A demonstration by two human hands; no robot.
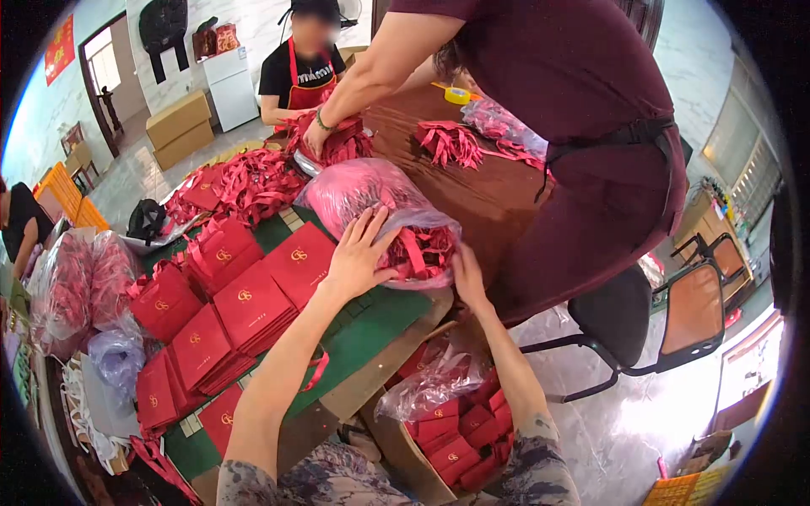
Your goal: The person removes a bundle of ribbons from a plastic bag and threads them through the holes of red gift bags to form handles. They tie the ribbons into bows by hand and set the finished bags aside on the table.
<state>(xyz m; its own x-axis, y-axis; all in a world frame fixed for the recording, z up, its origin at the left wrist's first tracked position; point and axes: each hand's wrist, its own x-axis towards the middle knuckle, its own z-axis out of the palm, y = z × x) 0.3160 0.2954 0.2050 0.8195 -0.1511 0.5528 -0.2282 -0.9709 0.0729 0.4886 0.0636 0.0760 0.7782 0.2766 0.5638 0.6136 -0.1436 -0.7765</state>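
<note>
A clear plastic bag [359, 190] full of red ribbons lies on the table, its mouth facing me. Red ribbons [419, 251] show through the opening. My left hand [363, 253] rests on top of the bag near the mouth, fingers spread, thumb by the opening. At the right side of the mouth, my right hand [468, 274] grips the bag's edge; its fingertips are partly hidden. Left of my left forearm lie stacks of red paper bags [245, 299] with gold lettering.
Below my arms stands a cardboard box [380, 438] of red bags. A co-worker in dark clothing [591, 93] leans over the table from the right. Another person [304, 67] sits opposite. Loose red ribbons [253, 185] are heaped at the back left. A chair [612, 316] stands right.
</note>
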